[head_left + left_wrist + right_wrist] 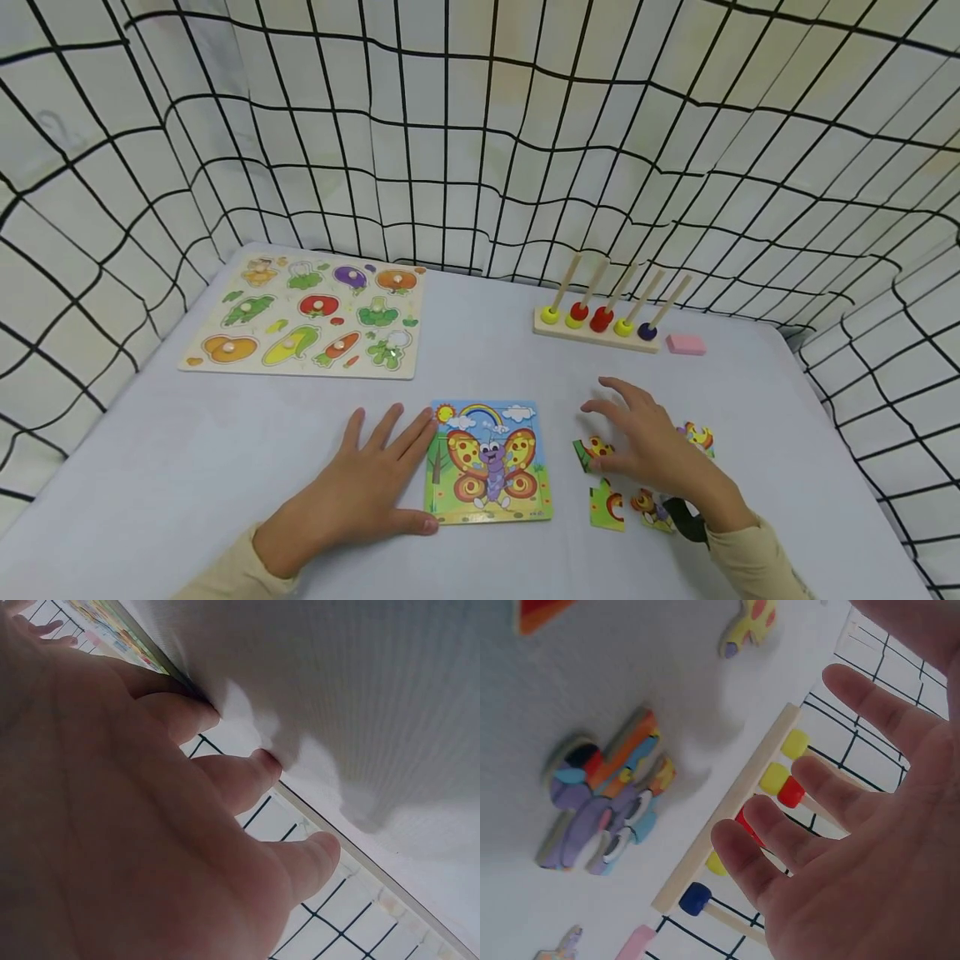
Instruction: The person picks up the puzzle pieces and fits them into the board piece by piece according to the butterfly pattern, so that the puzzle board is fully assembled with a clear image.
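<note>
A square butterfly puzzle board (491, 492) lies at the middle front of the table. My left hand (367, 492) is spread flat on the cloth, its fingertips and thumb touching the board's left edge. To the right lie loose puzzle pieces: a green-and-yellow one (582, 454), one with a red swirl (606, 510) and one with a brown-orange pattern (651, 510). My right hand (656, 446) hovers over them with spread, slightly bent fingers and nothing in its grasp. A purple-faced piece (585, 825) shows beneath it in the right wrist view.
A vegetable peg board (300, 321) lies at the back left. At the back right stands a wooden bead stacker (592, 333) with upright pegs, beside a pink block (686, 344). Black netting (450, 129) over white walls surrounds the table.
</note>
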The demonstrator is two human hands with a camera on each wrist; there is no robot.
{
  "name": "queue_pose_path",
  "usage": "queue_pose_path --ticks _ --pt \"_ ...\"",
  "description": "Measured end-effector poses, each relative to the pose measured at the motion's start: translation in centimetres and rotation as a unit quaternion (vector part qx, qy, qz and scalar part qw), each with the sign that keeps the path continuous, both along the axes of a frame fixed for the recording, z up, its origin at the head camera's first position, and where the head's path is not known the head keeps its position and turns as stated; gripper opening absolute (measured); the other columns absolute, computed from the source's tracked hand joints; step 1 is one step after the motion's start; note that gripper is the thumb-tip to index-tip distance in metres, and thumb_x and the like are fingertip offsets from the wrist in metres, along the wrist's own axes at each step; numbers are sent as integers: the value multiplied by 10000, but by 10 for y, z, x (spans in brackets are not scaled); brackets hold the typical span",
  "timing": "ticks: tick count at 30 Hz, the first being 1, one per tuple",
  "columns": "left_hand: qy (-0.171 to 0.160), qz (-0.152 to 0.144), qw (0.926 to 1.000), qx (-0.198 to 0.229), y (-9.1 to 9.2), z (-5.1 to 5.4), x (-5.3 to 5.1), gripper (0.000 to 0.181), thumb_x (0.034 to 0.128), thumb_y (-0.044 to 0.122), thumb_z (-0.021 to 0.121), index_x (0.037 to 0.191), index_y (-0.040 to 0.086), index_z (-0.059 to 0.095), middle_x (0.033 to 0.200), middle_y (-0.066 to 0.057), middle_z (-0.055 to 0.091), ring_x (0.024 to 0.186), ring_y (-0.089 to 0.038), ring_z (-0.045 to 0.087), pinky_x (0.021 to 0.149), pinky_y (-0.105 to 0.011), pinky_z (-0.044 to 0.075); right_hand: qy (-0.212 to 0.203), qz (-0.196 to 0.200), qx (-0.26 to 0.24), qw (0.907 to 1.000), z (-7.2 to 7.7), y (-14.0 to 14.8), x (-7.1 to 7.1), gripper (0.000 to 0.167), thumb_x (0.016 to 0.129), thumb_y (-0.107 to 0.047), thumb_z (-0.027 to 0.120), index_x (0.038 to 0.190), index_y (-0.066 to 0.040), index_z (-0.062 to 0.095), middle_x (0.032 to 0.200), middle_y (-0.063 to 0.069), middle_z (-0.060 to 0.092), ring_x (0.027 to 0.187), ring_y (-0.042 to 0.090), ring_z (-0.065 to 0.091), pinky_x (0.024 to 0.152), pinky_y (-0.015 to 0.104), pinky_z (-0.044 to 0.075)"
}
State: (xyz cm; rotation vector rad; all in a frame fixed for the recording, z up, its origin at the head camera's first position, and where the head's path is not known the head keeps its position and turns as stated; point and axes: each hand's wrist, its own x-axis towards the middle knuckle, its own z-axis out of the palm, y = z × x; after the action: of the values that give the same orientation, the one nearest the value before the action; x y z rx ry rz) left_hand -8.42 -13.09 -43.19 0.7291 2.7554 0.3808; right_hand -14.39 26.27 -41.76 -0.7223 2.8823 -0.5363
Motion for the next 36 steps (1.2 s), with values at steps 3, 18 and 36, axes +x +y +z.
queue_pose_path --ticks 3,18,36 --pt "5 -9 10000 -34 0 0 0 1198 835 763 756 1685 47 310 1763 -117 243 1592 -499 156 1161 -826 50 -36 -56 83 9999 -5 -1 1 667 808 -308 972 1396 -214 671 1676 182 362 1516 476 304 1131 769 313" --pt "24 19 10000 -54 0 -3 -1 1215 828 785 740 1693 59 294 1769 -106 229 1597 -490 150 1166 -820 48 -227 216 -86 9995 -4 -2 3 337 873 -261 923 1150 -260 732 1623 135 443 1533 455 283 1156 758 283" --pt "99 -5 9999 -33 0 -4 -1 1221 825 780 749 1691 51 293 1765 -113 241 1591 -495 163 1159 -827 70 -479 308 -316 9979 -6 -4 6 262 898 -131 890 1051 -244 709 1570 119 494 1564 470 238 1166 751 272"
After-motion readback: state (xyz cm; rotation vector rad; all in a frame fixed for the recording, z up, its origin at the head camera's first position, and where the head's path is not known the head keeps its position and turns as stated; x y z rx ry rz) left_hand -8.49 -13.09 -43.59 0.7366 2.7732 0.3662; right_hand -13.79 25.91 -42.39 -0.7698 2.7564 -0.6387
